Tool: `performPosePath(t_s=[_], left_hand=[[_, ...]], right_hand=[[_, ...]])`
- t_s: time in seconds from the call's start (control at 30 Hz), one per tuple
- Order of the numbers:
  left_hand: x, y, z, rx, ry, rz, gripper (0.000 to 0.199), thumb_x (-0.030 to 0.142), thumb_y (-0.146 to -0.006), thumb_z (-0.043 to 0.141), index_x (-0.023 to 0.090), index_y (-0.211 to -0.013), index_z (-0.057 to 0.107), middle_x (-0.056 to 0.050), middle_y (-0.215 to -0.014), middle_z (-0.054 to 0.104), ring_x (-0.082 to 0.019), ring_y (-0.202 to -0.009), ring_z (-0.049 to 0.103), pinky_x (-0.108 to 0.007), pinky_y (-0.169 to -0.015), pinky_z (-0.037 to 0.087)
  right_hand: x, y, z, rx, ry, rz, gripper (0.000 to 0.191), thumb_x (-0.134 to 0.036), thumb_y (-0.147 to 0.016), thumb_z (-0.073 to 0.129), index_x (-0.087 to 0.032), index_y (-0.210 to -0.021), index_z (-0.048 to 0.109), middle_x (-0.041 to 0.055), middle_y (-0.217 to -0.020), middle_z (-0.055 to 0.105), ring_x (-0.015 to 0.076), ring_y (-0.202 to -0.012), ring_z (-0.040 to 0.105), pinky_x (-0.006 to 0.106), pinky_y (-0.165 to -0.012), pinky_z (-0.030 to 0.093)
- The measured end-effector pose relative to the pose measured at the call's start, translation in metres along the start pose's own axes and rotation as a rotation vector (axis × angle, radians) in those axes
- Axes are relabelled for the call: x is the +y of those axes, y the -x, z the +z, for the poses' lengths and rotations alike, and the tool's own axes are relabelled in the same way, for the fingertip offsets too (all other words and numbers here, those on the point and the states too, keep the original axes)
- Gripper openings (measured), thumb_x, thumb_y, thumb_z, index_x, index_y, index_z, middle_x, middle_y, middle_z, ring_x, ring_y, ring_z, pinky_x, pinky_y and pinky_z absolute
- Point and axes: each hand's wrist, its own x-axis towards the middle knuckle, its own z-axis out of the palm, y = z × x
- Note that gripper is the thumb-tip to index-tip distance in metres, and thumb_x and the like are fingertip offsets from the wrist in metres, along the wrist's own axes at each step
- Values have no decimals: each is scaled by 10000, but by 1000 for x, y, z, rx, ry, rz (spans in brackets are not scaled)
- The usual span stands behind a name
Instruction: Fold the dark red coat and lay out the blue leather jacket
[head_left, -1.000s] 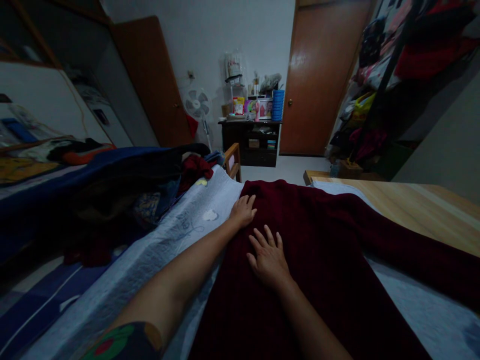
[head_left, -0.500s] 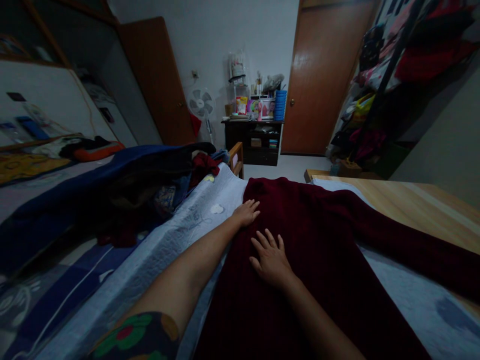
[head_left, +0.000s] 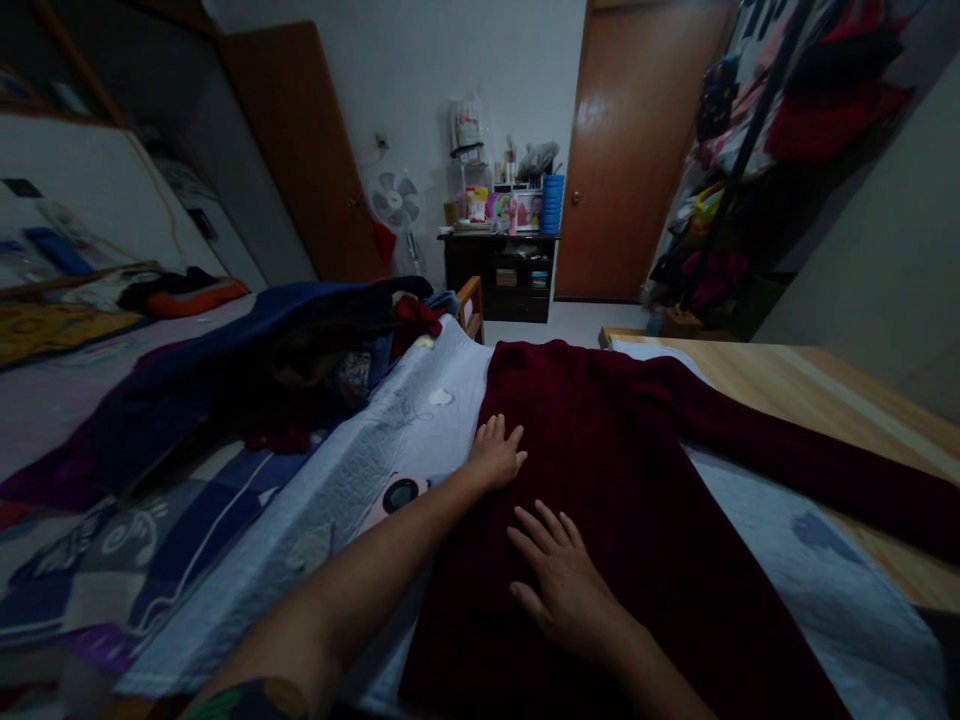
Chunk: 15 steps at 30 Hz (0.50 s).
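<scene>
A dark red long-sleeved sweater (head_left: 615,470) lies spread out on a light blue cloth, one sleeve stretched to the right over a wooden board. Flat on the sweater's left edge rests my left hand (head_left: 498,453), fingers extended. My right hand (head_left: 562,575) lies lower on the body of the garment, its fingers spread and palm down. Neither hand grips anything. Beside my left forearm a pink phone-like object (head_left: 396,497) with a round black part sits on the cloth, partly hidden by the arm.
A light blue quilted cloth (head_left: 390,420) covers the surface under the sweater. At left, a heap of dark clothes (head_left: 247,350) lies on a patterned bed. The wooden board (head_left: 795,385) extends right. Farther back stand a fan (head_left: 397,200), a black cabinet (head_left: 469,270) and a door (head_left: 615,160).
Both hands have slid down the sweater towards me, staying flat. The view has shifted slightly, and the pink object beside my left forearm has come into sight.
</scene>
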Motion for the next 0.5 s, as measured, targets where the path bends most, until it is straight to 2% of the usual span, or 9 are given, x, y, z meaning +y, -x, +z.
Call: performPosePath(t_s=[0.17,0.27,0.4,0.5], left_hand=[[18,63,-3,-44,52,159,557,409,-947,366,194,-1460,325,-95,-1557,268,-257,-1445,189,-468,-1156,198],[23,93,-3,-80,102,198,604,430,-942,389,190,-1483,271,-112,-1565,239,-264,-1446,185,-470,-1156,203],[24,119,3,-90,159,222,670,516,-932,401,198,-1498,232,-151,-1577,167,-293,-1452,143,-488,-1149,207],[24,126,10,-28,153,237,665,528,-939,384,205,-1498,226,-156,-1580,149,-289,-1454,134,-490,-1153,190]], right_hand=[[-3,27,2,-27,-32,-46,616,-403,-883,494,-286,-1467,341,3,-1575,216,258,-1462,72,519,-1175,69],[0,42,1,-21,-93,-77,594,-367,-883,497,-274,-1456,366,18,-1559,267,241,-1453,144,491,-1176,146],[9,56,4,103,-129,-73,499,-345,-901,471,-233,-1387,475,74,-1513,364,233,-1407,288,452,-1148,262],[19,58,16,165,-59,-83,576,-284,-870,495,-247,-1437,400,73,-1540,307,243,-1427,237,493,-1150,232]])
